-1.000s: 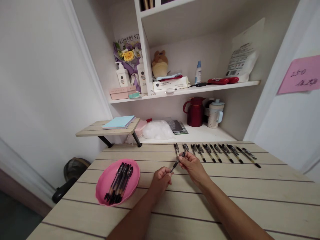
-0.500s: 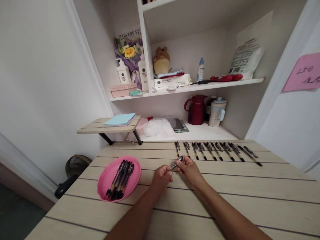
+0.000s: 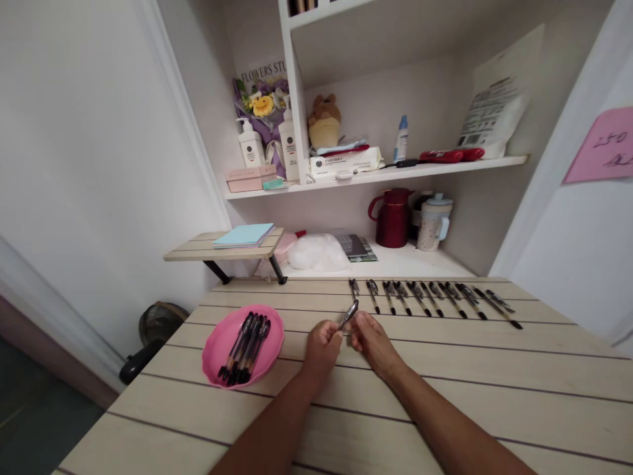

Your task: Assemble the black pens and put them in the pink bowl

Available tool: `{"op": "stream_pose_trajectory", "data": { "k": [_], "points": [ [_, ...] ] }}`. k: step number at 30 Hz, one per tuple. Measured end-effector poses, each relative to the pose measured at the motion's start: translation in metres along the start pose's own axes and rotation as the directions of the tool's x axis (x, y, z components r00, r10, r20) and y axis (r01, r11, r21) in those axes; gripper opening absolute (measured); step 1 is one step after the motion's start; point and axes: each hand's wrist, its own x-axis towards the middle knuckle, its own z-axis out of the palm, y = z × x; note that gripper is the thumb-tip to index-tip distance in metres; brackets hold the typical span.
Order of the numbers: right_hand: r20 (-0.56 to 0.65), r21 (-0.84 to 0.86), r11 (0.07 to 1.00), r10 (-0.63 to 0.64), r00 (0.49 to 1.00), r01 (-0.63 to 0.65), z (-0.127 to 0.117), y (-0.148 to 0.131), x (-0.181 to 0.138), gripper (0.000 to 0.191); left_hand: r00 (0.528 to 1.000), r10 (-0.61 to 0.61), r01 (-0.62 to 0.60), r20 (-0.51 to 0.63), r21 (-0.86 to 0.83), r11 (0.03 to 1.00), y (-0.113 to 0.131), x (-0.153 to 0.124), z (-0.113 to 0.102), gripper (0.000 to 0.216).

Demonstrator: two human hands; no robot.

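Left hand closed around a black pen, tip angled up and away; right hand pinching the same pen lower down. Both above the counter, between pink bowl of pens and row of pens.

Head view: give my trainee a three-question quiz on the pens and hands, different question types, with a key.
1. True or false: the pink dish holds several black pens.
2. Multiple choice: the pen between both hands is A) lying flat on the table, B) lifted above the table, C) in the dish.
3. Fill in: the row of pens lies along the table's ___ edge, towards the shelves.

Key
1. True.
2. B; the left hand grips its lower end, and the right hand touches it.
3. Far.
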Motion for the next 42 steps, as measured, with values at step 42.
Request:
{"op": "stream_pose_trajectory", "data": {
  "k": [42],
  "points": [
    [0.039,-0.647,0.753,-0.127,0.991,0.122,0.003,0.011,0.003,0.032,0.972,-0.158,0.191,-0.175,0.19,0.963,0.038,-0.008,-0.035,0.011]
  ]
}}
